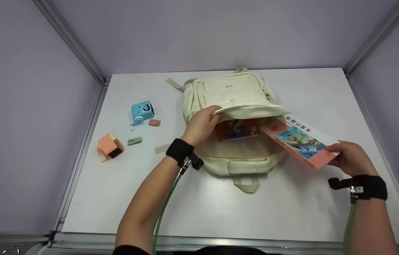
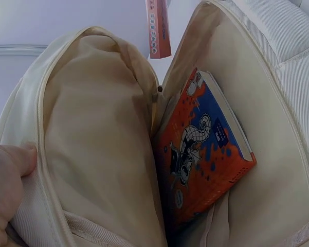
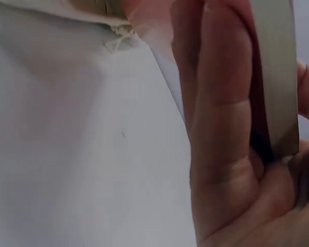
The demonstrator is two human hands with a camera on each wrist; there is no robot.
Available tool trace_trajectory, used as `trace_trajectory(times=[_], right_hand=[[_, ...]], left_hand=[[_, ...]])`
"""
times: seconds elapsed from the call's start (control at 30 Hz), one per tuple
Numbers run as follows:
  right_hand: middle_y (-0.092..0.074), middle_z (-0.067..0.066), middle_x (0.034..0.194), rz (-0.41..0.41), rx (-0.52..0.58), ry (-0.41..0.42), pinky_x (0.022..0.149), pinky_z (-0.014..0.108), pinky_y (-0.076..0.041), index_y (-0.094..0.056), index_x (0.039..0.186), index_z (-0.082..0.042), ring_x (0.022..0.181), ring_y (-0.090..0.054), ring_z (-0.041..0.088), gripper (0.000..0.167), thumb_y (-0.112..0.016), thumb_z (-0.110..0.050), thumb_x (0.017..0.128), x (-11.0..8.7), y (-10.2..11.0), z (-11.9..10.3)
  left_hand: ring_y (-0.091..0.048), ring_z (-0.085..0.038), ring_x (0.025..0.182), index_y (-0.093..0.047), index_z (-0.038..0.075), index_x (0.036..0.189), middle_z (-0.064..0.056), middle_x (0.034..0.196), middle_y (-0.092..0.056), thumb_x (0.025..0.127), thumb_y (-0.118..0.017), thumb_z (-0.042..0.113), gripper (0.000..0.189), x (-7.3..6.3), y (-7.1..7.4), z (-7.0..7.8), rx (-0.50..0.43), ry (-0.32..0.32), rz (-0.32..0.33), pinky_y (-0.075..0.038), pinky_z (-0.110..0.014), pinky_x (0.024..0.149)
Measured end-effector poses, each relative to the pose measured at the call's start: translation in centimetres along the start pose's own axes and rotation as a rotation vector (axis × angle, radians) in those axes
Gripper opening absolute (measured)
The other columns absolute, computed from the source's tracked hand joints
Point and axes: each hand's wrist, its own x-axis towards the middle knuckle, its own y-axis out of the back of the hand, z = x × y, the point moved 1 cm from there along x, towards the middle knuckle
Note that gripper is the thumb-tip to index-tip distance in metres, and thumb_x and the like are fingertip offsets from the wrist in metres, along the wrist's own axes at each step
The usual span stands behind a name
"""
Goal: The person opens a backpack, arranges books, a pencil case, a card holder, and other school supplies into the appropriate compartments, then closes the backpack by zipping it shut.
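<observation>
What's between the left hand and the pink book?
In the head view, the open mouth of the cream backpack, with an orange book inside, lies between the left hand and the pink book.

White flat-topped table here, & nr the middle lies a cream fabric backpack, mouth gaping, straps poking out. Over on the L: light-blue boxy item w/ b&w face print, small reddish-brown rect. block just beside; nearer the front, small green rect. block, then a coral-orange boxy item w/ dark end.
</observation>
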Motion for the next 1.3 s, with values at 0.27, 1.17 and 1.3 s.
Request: trace_trajectory(times=[0.27, 1.17, 1.3], right_hand=[[-0.075, 0.011, 0.101, -0.066, -0.038, -0.036, 0.082, 0.038, -0.059, -0.042, 0.142, 0.006, 0.093, -0.075, 0.023, 0.051, -0.067, -0.008, 0.1, 2.8, -6.7, 1.3], [-0.047, 0.017, 0.128, -0.162, 0.218, 0.059, 0.113, 0.042, -0.039, -0.033, 0.152, -0.001, 0.128, -0.053, 0.034, 0.05, -0.032, 0.013, 0.104, 10.1, -21.0, 2.5], [-0.047, 0.009, 0.117, -0.129, 0.185, 0.071, 0.113, 0.043, -0.039, -0.039, 0.145, -0.002, 0.116, -0.057, 0.03, 0.047, -0.034, 0.015, 0.102, 10.5, -21.1, 2.8]], left_hand=[[-0.059, -0.012, 0.097, -0.065, 0.014, 0.135, -0.001, 0.128, -0.068, 0.109, -0.053, 0.02, 0.03, 0.0, -0.1, 0.0, 0.0, -0.001, 0.005, -0.048, -0.033, 0.091], [-0.058, -0.014, 0.091, -0.065, 0.013, 0.136, -0.002, 0.126, -0.069, 0.109, -0.053, 0.019, 0.03, 0.0, 0.2, -0.1, 0.011, -0.01, -0.01, -0.047, -0.032, 0.087], [-0.056, -0.014, 0.083, -0.065, 0.014, 0.136, -0.002, 0.123, -0.07, 0.109, -0.053, 0.019, 0.031, -0.1, 0.2, -0.1, 0.018, -0.01, -0.016, -0.045, -0.031, 0.082]])
